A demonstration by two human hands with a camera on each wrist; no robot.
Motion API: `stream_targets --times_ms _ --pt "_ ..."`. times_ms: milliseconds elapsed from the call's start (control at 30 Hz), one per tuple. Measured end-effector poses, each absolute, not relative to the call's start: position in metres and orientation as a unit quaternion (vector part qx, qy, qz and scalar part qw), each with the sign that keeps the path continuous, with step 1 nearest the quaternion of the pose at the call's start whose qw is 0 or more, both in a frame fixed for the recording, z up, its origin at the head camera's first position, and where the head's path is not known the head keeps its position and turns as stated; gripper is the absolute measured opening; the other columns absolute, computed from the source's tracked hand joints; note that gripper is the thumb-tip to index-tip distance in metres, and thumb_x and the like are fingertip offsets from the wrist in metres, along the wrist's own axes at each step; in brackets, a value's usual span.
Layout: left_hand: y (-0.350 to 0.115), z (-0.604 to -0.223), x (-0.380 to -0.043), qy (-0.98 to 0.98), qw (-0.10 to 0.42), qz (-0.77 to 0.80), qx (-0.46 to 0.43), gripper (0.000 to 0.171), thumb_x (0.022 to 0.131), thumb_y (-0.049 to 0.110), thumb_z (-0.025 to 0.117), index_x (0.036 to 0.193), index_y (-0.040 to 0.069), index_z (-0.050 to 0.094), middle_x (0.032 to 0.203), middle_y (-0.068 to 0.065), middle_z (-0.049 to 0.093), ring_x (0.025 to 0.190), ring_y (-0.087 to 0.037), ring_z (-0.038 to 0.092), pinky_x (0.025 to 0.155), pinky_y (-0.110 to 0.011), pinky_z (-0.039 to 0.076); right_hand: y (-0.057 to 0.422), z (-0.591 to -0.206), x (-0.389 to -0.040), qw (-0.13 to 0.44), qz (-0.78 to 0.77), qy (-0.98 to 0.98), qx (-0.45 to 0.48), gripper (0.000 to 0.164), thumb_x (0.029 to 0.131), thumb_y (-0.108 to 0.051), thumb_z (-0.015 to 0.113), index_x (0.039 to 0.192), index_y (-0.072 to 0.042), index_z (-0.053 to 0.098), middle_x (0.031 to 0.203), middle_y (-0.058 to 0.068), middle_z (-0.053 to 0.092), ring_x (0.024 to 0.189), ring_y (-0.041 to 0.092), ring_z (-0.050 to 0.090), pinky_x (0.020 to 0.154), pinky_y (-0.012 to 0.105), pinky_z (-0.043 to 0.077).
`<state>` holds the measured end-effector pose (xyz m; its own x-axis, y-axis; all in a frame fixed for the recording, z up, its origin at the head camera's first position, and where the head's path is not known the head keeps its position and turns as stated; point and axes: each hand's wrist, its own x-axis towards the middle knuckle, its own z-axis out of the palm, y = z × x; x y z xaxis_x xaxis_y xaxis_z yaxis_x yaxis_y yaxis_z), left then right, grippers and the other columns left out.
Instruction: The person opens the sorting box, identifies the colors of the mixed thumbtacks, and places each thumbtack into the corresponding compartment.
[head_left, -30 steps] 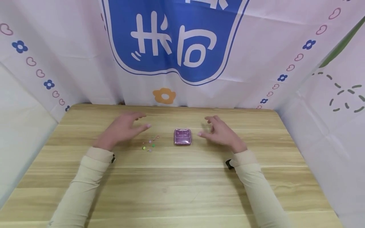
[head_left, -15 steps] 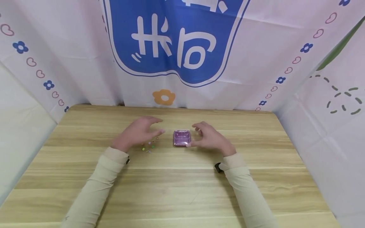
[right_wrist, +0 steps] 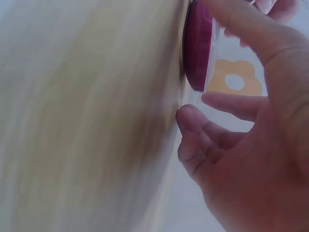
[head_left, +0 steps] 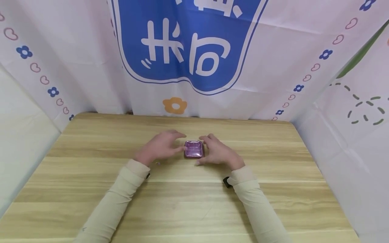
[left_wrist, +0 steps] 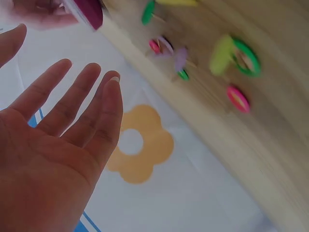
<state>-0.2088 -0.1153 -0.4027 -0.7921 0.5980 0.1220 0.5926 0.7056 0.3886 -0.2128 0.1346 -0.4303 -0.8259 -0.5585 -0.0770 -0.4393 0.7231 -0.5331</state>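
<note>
A small square purple box (head_left: pixel 193 149) with a clear, shiny lid lies on the wooden table, its magenta side (right_wrist: pixel 197 50) showing in the right wrist view. My left hand (head_left: pixel 161 146) is at its left, thumb tip overlapping that edge in the head view, palm free and fingers relaxed in the left wrist view. From the right, my right hand (head_left: pixel 219 152) curves loosely about the box, thumb near the front and fingertips (right_wrist: pixel 186 116) close by the edge. Small bright pieces, including a green ring (left_wrist: pixel 247 57) and a pink ring (left_wrist: pixel 238 98), lie on the table by my left hand.
The light wood table (head_left: pixel 194 202) runs back to a white cloth backdrop (head_left: pixel 258 67) with a blue printed sign and an orange flower (head_left: pixel 175 105). In the head view, a tiny purple piece (head_left: pixel 158 163) shows below my left hand, which hides the others.
Both hands have moved inward to the box, the left going right and the right going left. My left hand now covers most of the small pieces in the head view.
</note>
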Motion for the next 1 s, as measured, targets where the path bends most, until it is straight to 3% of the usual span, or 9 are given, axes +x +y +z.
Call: stream_targets --times_ms 200,433,567,1000 --pt "-0.105 -0.407 -0.208 0.927 0.023 0.197 0.318 0.055 0.083 0.041 0.068 0.127 0.01 0.056 0.123 -0.009 0.059 0.109 -0.023 0.052 0.093 -0.046 0.045 0.126 -0.432 -0.213 0.119 -0.253 0.92 -0.275 0.105 0.059 -0.053 0.082 0.139 -0.004 0.036 0.112 0.01 0.041 0.089 0.016 0.051 0.086 0.037 0.049" --pt "-0.095 -0.411 -0.21 0.924 0.037 0.19 0.329 0.058 0.079 0.041 0.072 0.128 0.012 0.056 0.122 -0.008 0.059 0.107 -0.02 0.052 0.093 -0.043 0.045 0.121 -0.435 -0.216 0.094 -0.248 0.918 -0.296 0.079 0.063 -0.046 0.083 0.125 -0.009 0.05 0.105 0.005 0.045 0.085 0.013 0.052 0.078 0.03 0.051" --pt "-0.091 -0.412 -0.21 0.923 0.04 0.189 0.334 0.058 0.078 0.042 0.073 0.127 0.014 0.057 0.119 -0.005 0.06 0.104 -0.017 0.053 0.092 -0.04 0.046 0.122 -0.433 -0.216 0.081 -0.257 0.913 -0.307 0.076 0.064 -0.043 0.083 0.123 -0.008 0.05 0.106 0.004 0.045 0.086 0.012 0.052 0.079 0.03 0.052" --pt "-0.082 -0.4 -0.206 0.907 0.011 0.221 0.358 0.051 0.076 0.033 0.076 0.118 0.007 0.061 0.116 -0.007 0.06 0.101 -0.018 0.055 0.09 -0.037 0.047 0.125 -0.425 -0.214 0.059 -0.342 0.88 -0.325 0.065 0.067 -0.027 0.083 0.116 -0.005 0.047 0.103 0.003 0.054 0.088 0.013 0.055 0.08 0.032 0.051"
